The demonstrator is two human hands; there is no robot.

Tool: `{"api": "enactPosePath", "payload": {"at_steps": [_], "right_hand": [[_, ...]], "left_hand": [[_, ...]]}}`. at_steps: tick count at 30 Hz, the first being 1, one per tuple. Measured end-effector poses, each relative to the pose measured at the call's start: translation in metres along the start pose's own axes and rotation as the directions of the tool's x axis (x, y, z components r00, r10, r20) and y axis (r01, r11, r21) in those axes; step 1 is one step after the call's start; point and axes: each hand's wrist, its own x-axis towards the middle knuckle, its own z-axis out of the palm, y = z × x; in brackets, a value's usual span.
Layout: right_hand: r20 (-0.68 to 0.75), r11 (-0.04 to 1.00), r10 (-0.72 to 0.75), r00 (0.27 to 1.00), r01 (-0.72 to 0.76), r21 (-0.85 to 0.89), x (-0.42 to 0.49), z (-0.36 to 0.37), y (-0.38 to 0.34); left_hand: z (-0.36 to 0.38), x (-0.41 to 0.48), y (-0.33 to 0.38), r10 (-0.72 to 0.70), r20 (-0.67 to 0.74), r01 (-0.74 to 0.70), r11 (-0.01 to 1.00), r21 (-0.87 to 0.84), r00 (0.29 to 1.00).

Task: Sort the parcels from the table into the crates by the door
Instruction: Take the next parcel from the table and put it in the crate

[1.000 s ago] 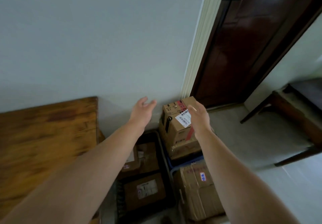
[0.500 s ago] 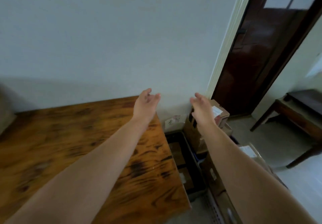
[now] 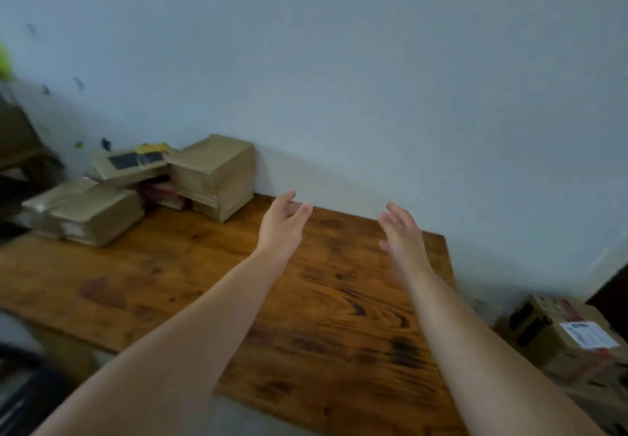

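Several brown cardboard parcels are stacked at the far left of the wooden table (image 3: 339, 299), against the wall: a cube-shaped box (image 3: 217, 177), a flat box with a dark label (image 3: 131, 164) and a low taped parcel (image 3: 91, 211). My left hand (image 3: 283, 225) and my right hand (image 3: 401, 232) hover above the table's bare right half, fingers relaxed, holding nothing. Both are well to the right of the parcels. At the lower right a labelled cardboard box (image 3: 564, 337) sits below table level.
A pale wall runs behind the table. Dark furniture (image 3: 20, 150) stands at the far left edge. A dark door edge (image 3: 611, 296) shows at the right, above the labelled box. The crates are out of view.
The view has swung left from the door and crates to the table. My right hand has let go of the labelled box, and both empty hands have moved over the table.
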Motion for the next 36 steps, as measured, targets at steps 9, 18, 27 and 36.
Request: {"api": "enactPosePath", "payload": {"at_steps": [9, 18, 27, 36], "right_hand": [[0.183, 0.997, -0.057, 0.981, 0.048, 0.054, -0.001, 0.216, -0.02], [0.164, 0.998, 0.038, 0.986, -0.045, 0.037, 0.016, 0.369, 0.002], [0.125, 0.988, 0.118, 0.985, -0.104, -0.116, 0.095, 0.432, 0.043], [0.133, 0.958, 0.259, 0.957, -0.237, -0.164, 0.184, 0.461, 0.09]], "left_hand": [[-0.203, 0.063, -0.004, -0.004, -0.232, 0.012, 0.999, 0.035, 0.973], [-0.34, 0.154, -0.025, 0.01, -0.179, 0.016, 0.99, 0.14, 0.984], [-0.359, 0.263, -0.075, -0.079, -0.14, 0.102, 0.98, 0.169, 0.987], [-0.336, 0.371, -0.128, -0.294, -0.106, 0.3, 0.953, 0.042, 0.95]]}}
